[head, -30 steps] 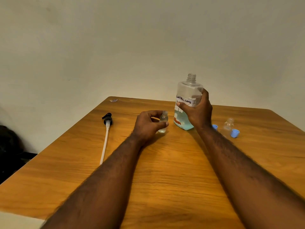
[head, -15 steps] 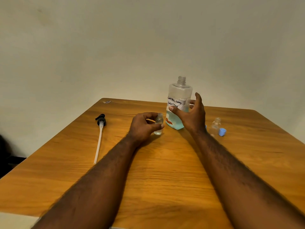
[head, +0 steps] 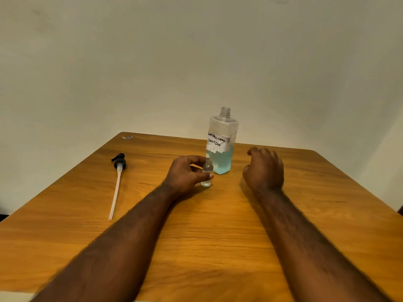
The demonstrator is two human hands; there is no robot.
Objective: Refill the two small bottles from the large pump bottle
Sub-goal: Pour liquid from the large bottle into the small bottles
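Our pump (head: 118,164) lies detached at the left. Our left hand (head: 185,176) pinches one small bottle (head: 207,173) standing on the table (head: 196,236), just before the uncapped large bottle (head: 221,144). Our right hand (head: 265,168) hovers loosely curled, empty. We judge the pour comes next, needing a firm grasp and careful tilt.

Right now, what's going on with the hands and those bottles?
Left hand fingers pinching small bottle upright on table. Right hand empty, curled. Large bottle uncapped, pump lying aside. Nothing blocking.
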